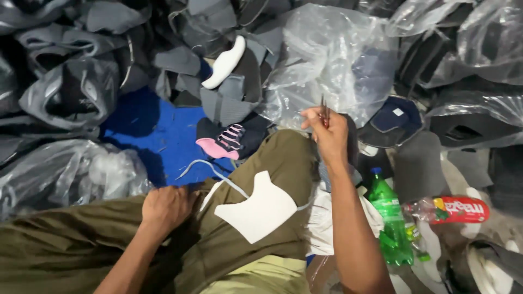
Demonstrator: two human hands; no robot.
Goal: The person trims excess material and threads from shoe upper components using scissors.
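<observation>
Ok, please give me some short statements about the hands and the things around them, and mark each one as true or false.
1. The right hand is raised and pinches a thin metal tool. True.
2. The left hand holds the green bottle. False: it rests on the olive trouser leg and holds no bottle; the green bottle lies at the right side.
3. A white cut-out piece lies on the lap. True.
4. The floor mat between the bags is red. False: it is blue.
5. A white shoe sole lies on top of the grey pieces. True.
</observation>
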